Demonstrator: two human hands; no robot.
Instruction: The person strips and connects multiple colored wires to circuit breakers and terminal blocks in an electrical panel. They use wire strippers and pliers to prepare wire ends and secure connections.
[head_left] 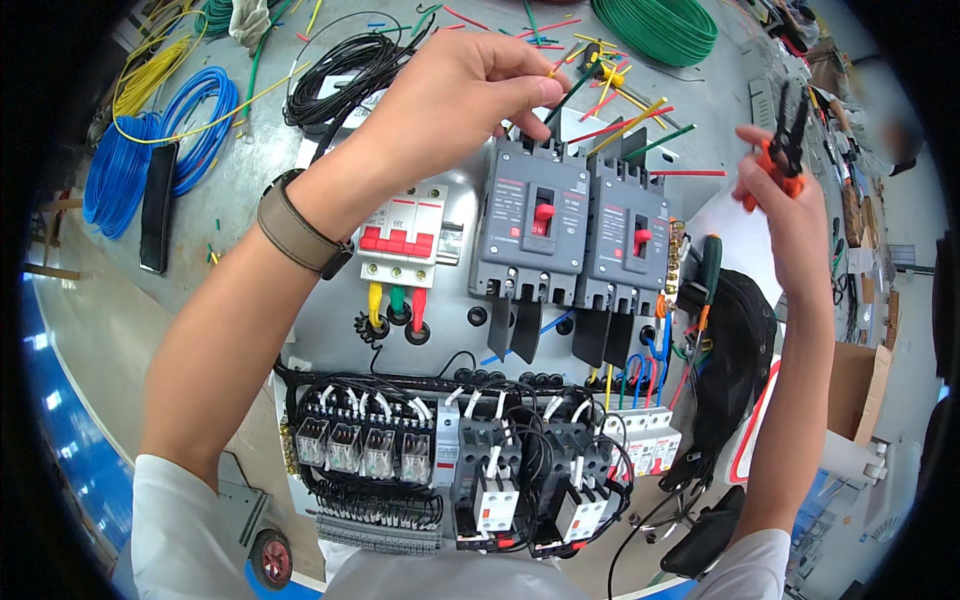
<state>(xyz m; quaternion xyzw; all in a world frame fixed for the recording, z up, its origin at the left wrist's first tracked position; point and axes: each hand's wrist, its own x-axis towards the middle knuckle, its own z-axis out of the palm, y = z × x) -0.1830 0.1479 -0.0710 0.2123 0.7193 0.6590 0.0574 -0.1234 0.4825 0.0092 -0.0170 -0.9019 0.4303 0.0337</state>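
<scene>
My left hand [480, 88] reaches over the top of the left grey moulded-case circuit breaker [530, 215], its thumb and forefinger pinched on a thin yellow wire [556, 68]. A green wire [574, 90] slants up from that breaker's top beside the fingertips. Yellow, red and green wires [628, 127] stick out from the top of the second grey breaker [628, 235]. Off to the right, my right hand [785, 215] is closed round orange-handled pliers [785, 160], whose dark jaws point upward. Both breakers have red toggles and sit on a metal mounting plate [455, 330].
Left of the breakers is a white breaker [398, 240] with red levers. Relays [378, 452] and contactors [495, 500] line the near side. Coils of blue [120, 185], black [345, 75] and green wire [660, 25] lie around. A screwdriver [710, 270] and black bag [735, 340] are at right.
</scene>
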